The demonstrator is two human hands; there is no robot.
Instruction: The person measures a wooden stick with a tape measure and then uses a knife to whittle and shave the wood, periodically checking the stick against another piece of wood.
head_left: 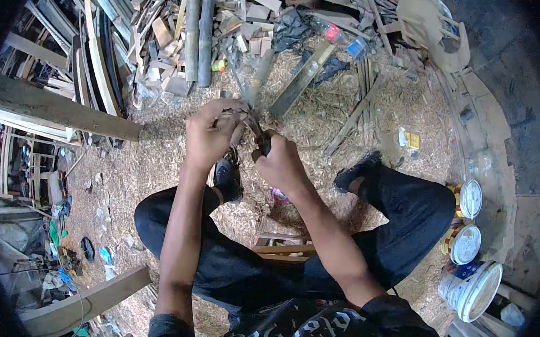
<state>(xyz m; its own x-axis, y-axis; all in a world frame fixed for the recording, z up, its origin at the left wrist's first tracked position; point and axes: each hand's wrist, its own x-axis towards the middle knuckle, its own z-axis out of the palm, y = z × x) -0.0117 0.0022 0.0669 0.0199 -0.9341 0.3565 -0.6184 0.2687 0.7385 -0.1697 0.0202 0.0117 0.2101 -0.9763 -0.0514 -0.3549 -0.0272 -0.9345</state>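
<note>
My left hand (209, 130) is raised in front of me, its fingers closed in a pinch around something small and thin that I cannot make out. Beside it, my right hand (282, 161) grips the dark handle of a narrow hand tool (257, 129). The tool slants up and left, its tip right at the left fingertips. Both hands are held above the floor (310, 127), which is strewn with wood shavings, between my spread knees.
Wood offcuts (256, 11) are heaped at the far side, beside two grey cylinders (199, 38). A long board (301, 80) lies ahead. Lidded buckets (469, 292) stand at the right. A thick beam (61, 107) juts in from the left. Plastic bottles (357, 47) lie near the heap.
</note>
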